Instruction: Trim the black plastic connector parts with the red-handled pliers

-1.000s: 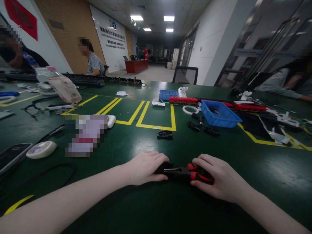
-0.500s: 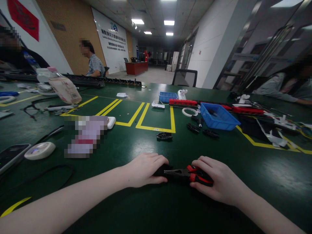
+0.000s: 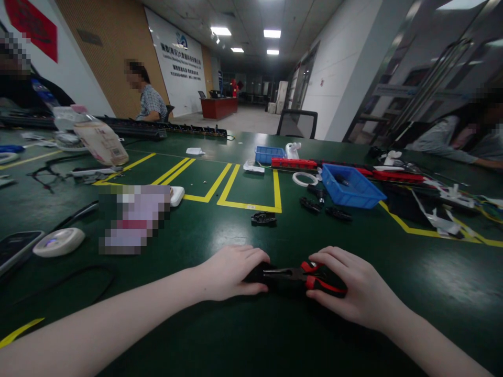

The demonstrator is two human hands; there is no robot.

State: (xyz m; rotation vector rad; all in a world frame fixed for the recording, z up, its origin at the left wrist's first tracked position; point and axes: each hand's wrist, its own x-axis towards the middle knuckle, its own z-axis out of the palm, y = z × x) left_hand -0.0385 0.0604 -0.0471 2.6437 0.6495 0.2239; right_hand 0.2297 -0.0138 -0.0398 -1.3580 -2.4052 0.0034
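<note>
Red-and-black needle-nose pliers [image 3: 293,274] lie across the space between my hands, their jaws pointing left. My right hand [image 3: 349,283] is wrapped round the handles, which are spread somewhat apart. My left hand [image 3: 236,272] is closed on a small black part [image 3: 255,273], mostly hidden by the fingers. The pliers' tips reach this part at its right end; whether they grip it I cannot tell. Beyond the hands, a black plastic piece [image 3: 263,218] lies on the green table [image 3: 220,335], with two similar pieces [image 3: 310,204] farther right.
A blue bin [image 3: 351,187] and a smaller blue basket [image 3: 270,154] stand at the back, near red strips [image 3: 294,164] and a white ring [image 3: 305,179]. To the left are a blurred-out phone-like object [image 3: 135,220], a white oval device [image 3: 58,242] and a bottle [image 3: 100,139]. Several people sit around.
The pliers' handles have spread wider apart, and the fingers of my right hand have opened with them. My left hand stays on the black part. The view has shifted slightly.
</note>
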